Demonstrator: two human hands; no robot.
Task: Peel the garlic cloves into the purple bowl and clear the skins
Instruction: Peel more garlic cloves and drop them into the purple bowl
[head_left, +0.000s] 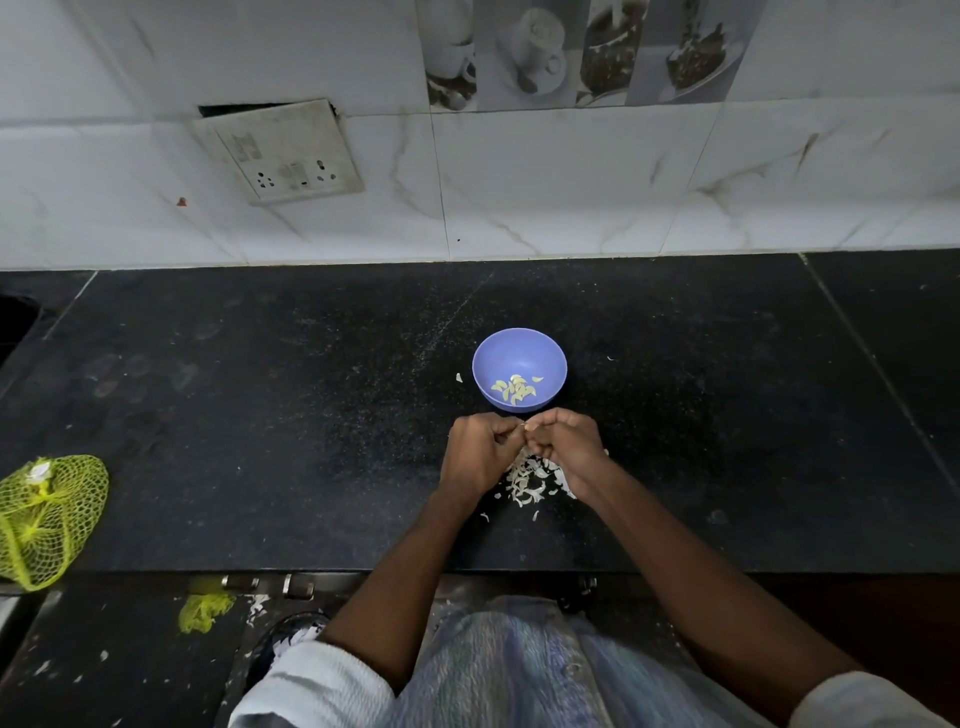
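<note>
both hands: left hand (480, 447) + right hand (563, 441) curled, pinching one garlic clove (525, 427) | purple bowl (519, 348) just behind, peeled cloves (517, 389) inside | skins (532, 480) piled under wrists

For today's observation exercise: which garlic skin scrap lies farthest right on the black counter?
The lone white skin scrap right of the purple plastic bowl, beyond the skin pile under the hands.

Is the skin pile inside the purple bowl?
No. The skin pile lies on the black counter under the hands, while the purple bowl holds only peeled cloves.
</note>
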